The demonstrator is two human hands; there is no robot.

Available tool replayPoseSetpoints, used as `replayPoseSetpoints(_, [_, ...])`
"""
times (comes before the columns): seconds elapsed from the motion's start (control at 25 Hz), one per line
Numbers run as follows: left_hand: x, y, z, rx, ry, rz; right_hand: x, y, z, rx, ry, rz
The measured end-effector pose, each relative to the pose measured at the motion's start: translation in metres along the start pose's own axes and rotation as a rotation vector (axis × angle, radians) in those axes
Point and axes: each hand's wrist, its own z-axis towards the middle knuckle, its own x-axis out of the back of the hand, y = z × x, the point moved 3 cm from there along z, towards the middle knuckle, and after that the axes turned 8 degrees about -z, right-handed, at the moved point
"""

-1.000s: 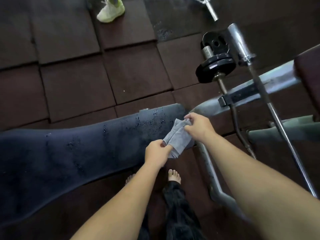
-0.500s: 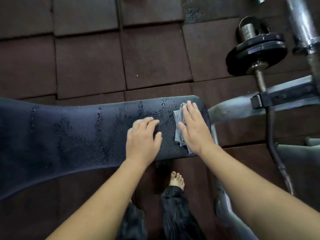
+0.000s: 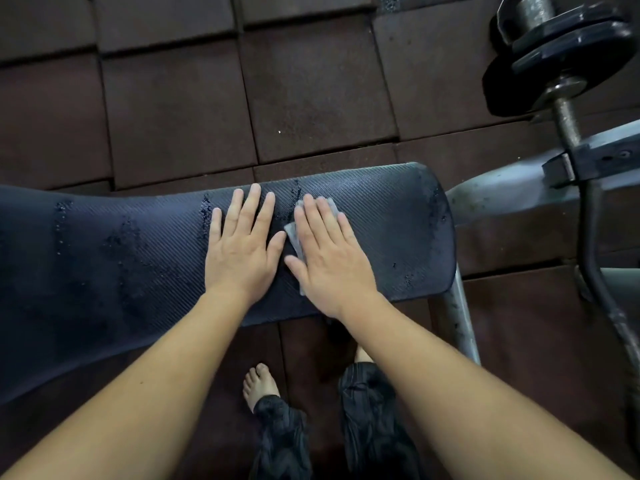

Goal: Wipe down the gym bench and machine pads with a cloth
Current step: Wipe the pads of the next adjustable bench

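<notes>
On bench pad (image 3: 388,237), near its rounded end: both hands are lying flat, side by side.
Right hand (image 3: 329,261) is pressing the grey cloth (image 3: 293,237) against the pad, fingers straight and close together; cloth is showing only at thumb side and fingertips. Left hand (image 3: 242,251) is resting bare on the pad, fingers straight, slightly spread.

place: gym | signs: padded bench (image 3: 381,237), weight plates (image 3: 571,46) on bar (image 3: 566,119), rubber floor tiles (image 3: 173,116)
</notes>
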Motion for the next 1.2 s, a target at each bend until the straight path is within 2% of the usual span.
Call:
replayPoseSetpoints(0.08, [0.0,-0.001,0.0,0.005,0.003,-0.006,-0.006,0.045,-0.023,-0.045,0.012,0.01])
replayPoseSetpoints(0.2, [-0.002,-0.002,0.0,0.0,0.006,0.003,-0.004,0.144,-0.024,-0.381,0.019,0.051])
replayPoseSetpoints(0.32, [-0.003,0.0,0.0,0.0,0.013,0.017,0.005,0.168,0.019,-0.572,0.036,0.131])
replayPoseSetpoints(0.4, [-0.003,0.0,0.0,0.0,0.018,0.014,0.008,0.144,0.028,-0.524,0.049,0.127])
replayPoseSetpoints(0.52, [0.0,-0.001,0.0,-0.008,0.027,-0.002,-0.003,0.118,-0.035,-0.31,0.027,0.041])
replayPoseSetpoints(0.56, [0.0,-0.001,0.001,-0.01,0.029,-0.003,-0.008,0.121,-0.064,-0.306,0.016,0.055])
replayPoseSetpoints(0.64, [-0.001,0.0,0.001,-0.011,0.036,0.006,-0.014,0.147,-0.082,-0.423,0.017,0.138])
replayPoseSetpoints(0.76, [-0.002,0.0,-0.001,-0.009,0.041,0.024,-0.002,0.175,-0.012,-0.526,0.044,0.274])
replayPoseSetpoints(0.88, [-0.003,0.0,0.0,-0.008,0.031,0.03,0.014,0.15,0.038,-0.472,0.037,0.137])
replayPoseSetpoints(1.0, [-0.001,-0.001,0.0,0.0,0.018,0.023,0.0,0.094,-0.023,-0.165,0.016,-0.026])
replayPoseSetpoints(1.08, [0.0,0.0,0.001,-0.001,0.008,0.019,-0.011,0.096,-0.065,-0.041,0.001,-0.071])
replayPoseSetpoints(1.2, [-0.001,0.0,0.001,0.005,0.011,0.015,-0.005,0.132,-0.037,-0.204,-0.014,-0.042])
